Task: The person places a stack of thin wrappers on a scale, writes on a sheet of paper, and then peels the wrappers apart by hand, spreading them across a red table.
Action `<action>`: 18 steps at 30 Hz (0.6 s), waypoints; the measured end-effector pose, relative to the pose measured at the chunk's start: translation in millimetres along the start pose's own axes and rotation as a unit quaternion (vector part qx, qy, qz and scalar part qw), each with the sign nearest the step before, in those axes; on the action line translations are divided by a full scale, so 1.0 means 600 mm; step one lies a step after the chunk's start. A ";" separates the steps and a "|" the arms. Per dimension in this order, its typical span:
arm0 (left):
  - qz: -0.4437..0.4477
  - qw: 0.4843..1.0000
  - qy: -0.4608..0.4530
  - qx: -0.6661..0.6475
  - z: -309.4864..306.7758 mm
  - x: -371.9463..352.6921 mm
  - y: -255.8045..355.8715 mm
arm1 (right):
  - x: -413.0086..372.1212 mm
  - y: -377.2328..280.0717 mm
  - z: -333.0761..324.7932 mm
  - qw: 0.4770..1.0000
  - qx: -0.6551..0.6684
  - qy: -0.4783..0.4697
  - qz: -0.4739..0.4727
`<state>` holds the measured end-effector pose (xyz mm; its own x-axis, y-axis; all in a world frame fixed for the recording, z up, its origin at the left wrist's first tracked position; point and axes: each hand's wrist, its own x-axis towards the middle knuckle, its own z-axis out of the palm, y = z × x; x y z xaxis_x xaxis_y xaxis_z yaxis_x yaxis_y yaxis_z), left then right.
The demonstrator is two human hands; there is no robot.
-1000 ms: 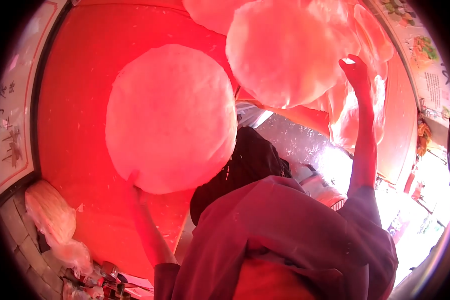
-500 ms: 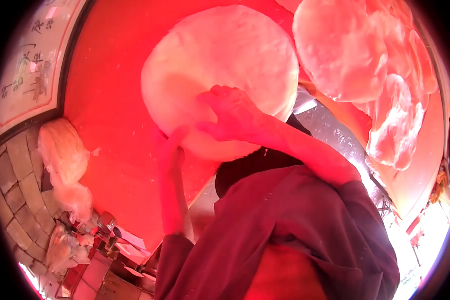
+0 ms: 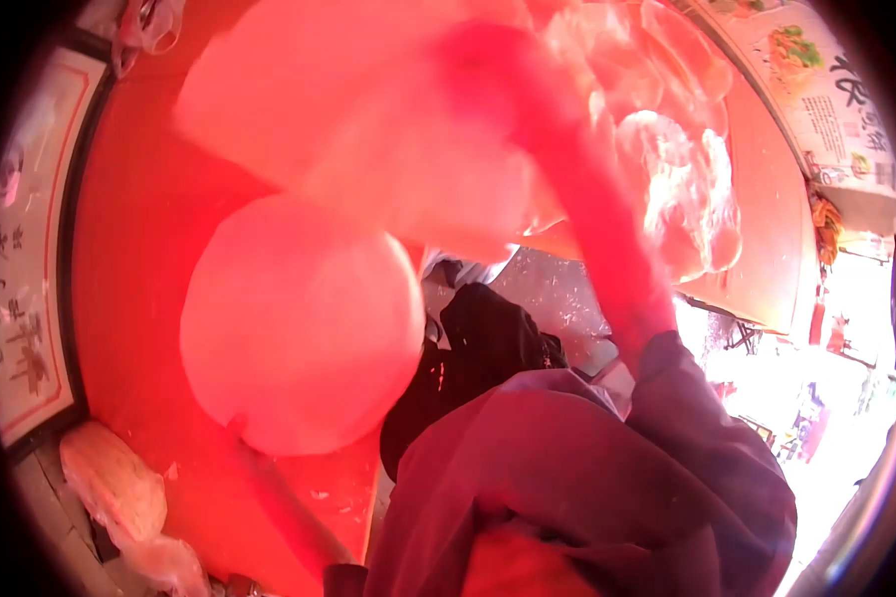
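A smooth, pale, round board or pad (image 3: 299, 318) is tilted over the red tabletop. My left hand (image 3: 239, 438) is at its lower left edge, thumb on the rim and the other fingers hidden beneath. Beyond the board spreads a large, thin, pale sheet that looks like flatbread or dough (image 3: 348, 109), blurred by motion. My right hand (image 3: 483, 75) reaches over this sheet and touches it or is just above it. Its fingers are too smeared to read. At the upper right, a pile of similar pale sheets (image 3: 657, 60) lies partly under shiny clear plastic (image 3: 667, 169).
A framed sign with writing (image 3: 35, 249) stands along the left edge of the red table (image 3: 129, 249). A plastic-wrapped pale bundle (image 3: 114, 483) is at the lower left. A printed poster (image 3: 826, 90) stands at the upper right, with a bright area below it.
The pale sheet has come off the round board and moved away toward the pile, along with my right hand. The board now shows bare, with my left hand at its lower left. The view has shifted.
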<state>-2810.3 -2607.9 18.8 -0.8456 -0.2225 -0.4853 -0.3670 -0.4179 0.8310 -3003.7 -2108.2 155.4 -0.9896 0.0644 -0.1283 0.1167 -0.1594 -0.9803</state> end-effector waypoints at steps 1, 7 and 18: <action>0.001 1.000 0.005 -0.003 -0.008 0.002 0.002 | 0.015 -0.011 -0.088 0.998 -0.001 0.062 0.000; -0.012 0.999 0.038 -0.033 -0.038 -0.008 -0.027 | -0.071 0.028 -0.454 0.946 -0.177 0.260 -0.082; 0.028 0.987 -0.158 -0.033 -0.035 -0.057 -0.016 | -0.173 0.206 -0.415 0.765 -0.405 0.487 -0.119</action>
<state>-2769.9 -2614.9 21.6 -0.9461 0.0343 -0.3222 -0.2995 -0.4720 0.8292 -2865.8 -1889.2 10.1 -0.5052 0.7625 0.4043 0.3458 0.6080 -0.7146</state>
